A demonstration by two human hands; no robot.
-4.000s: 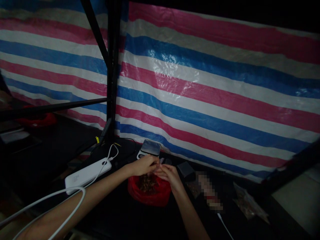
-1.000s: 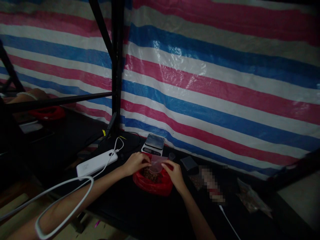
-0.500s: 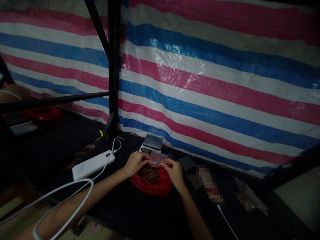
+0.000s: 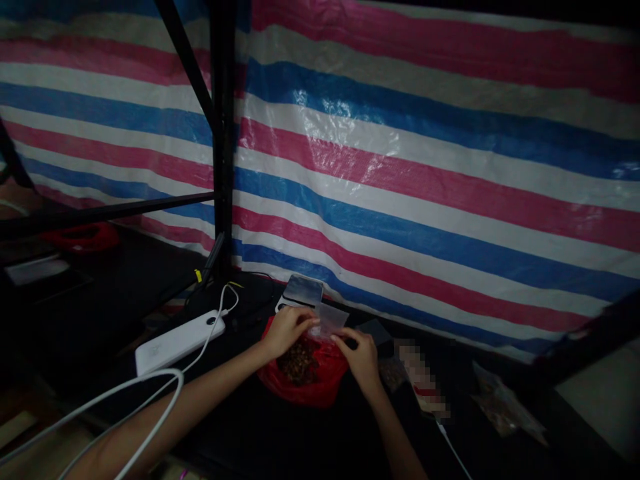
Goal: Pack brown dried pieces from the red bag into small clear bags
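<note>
A small clear plastic bag (image 4: 332, 318) is pinched at its two sides above a red plastic bag (image 4: 305, 393). My left hand (image 4: 291, 328) grips its left edge, fingers closed. Its right edge is between the thumb and fingers of my right hand (image 4: 359, 353). Inside the opened red bag lies a heap of small brown pieces (image 4: 299, 363), whose kind I cannot make out. Just behind my left hand stands a small scale (image 4: 303, 291) with a dark platform, partly hidden by that hand.
A white power bank (image 4: 180, 341) with a looping white cable lies left. On the right are a dark box (image 4: 375, 333), a blurred-out phone-like item (image 4: 423, 380) on a cable, and filled clear bags (image 4: 505, 403). A black metal post (image 4: 223, 153) and striped sheet (image 4: 425, 200) stand behind.
Both hands and the clear bag have shifted slightly right over the red bag. More of the clear bag shows upright between them. The whole view has also moved a little.
</note>
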